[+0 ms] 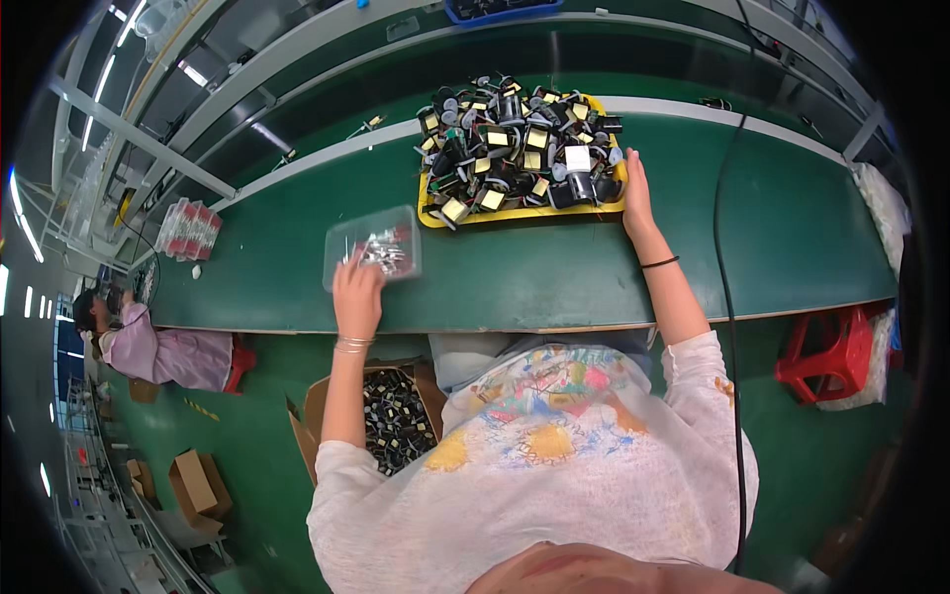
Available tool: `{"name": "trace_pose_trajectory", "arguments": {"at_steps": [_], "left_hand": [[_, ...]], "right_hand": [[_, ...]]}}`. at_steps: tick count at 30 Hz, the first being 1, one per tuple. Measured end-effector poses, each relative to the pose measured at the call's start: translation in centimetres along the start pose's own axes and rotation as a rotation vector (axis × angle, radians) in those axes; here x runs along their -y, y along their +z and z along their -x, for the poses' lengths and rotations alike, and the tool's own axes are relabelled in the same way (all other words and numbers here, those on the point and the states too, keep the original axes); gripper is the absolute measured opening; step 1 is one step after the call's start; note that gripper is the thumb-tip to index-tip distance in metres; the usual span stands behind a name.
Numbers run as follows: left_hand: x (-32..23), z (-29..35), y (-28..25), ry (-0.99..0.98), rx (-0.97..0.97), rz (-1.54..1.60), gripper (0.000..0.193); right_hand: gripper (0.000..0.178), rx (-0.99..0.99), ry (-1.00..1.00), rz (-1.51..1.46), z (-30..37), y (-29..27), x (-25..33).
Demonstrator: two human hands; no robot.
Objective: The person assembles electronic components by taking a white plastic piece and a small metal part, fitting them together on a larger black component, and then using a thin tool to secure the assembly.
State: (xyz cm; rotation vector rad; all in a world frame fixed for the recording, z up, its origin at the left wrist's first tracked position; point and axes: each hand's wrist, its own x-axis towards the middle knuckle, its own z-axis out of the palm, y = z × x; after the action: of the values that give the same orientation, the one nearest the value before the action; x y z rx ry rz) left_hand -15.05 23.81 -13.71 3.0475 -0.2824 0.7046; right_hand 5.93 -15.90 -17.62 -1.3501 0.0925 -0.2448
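My left hand (pixel 358 295) is at the near rim of a clear plastic box (pixel 338 238), its bent fingers hooked over the edge and gripping it. Small silvery and reddish parts (pixel 389 253) lie inside; the fingertips are partly lost among them. Farther right stands a yellow tray (pixel 515 215), heaped with small black parts (pixel 495 148) that bear pale yellow squares, thin wires and grey round discs. Against the tray's right side rests my right hand (pixel 638 193), fingers straight and pointing away from me, holding nothing. One larger black part with a white top (pixel 578 168) lies on the heap.
A stack of clear boxes with reddish parts (pixel 190 230) stands at the left of the green table (pixel 534 287). A black cable (pixel 720 228) hangs at right. Below sits a cardboard box (pixel 426 381) of black parts. A red stool (pixel 826 356) is right; a person (pixel 163 346) sits left.
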Motion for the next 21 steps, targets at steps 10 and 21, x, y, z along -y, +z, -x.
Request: {"name": "trace_pose_trajectory", "arguments": {"at_steps": [10,21], "left_hand": [[-11.0,0.1,-2.4,0.424,0.046,0.26,0.032],[-10.7,-10.6,-3.3,0.19,0.143,0.3,0.031]], "right_hand": [[0.051,0.017,0.067,-0.06,-0.8,-1.5,-0.7],[0.046,-0.089,0.013,-0.071,1.9,-1.3,1.0]]}}
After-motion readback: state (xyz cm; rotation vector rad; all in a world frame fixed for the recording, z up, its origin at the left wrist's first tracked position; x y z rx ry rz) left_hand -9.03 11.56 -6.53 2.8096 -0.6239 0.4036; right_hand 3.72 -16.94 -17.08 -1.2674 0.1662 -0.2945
